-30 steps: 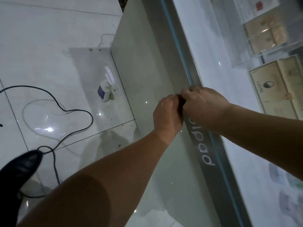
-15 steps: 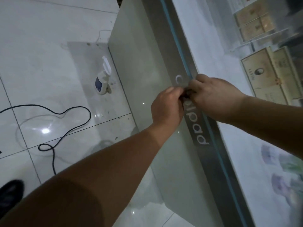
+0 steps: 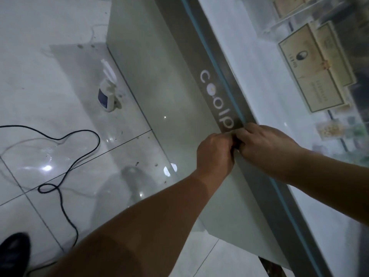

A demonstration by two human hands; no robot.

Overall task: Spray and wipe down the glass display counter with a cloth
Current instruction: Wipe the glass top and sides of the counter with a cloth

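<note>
The glass display counter runs from the top middle to the bottom right, and a grey lettered strip lines its front edge. My left hand and my right hand meet knuckle to knuckle on that strip, both closed. A small dark cloth is pinched between them, mostly hidden by the fingers. The white spray bottle with a blue label stands on the floor beside the counter's front glass panel, far from both hands.
A black cable loops over the glossy white floor tiles at the left. A dark shoe shows at the bottom left corner. Beige boxes and small items lie inside the counter under the glass.
Both hands, still pressed together, have slid along the grey strip toward me. The letters beyond them are now uncovered and those nearer me are covered.
</note>
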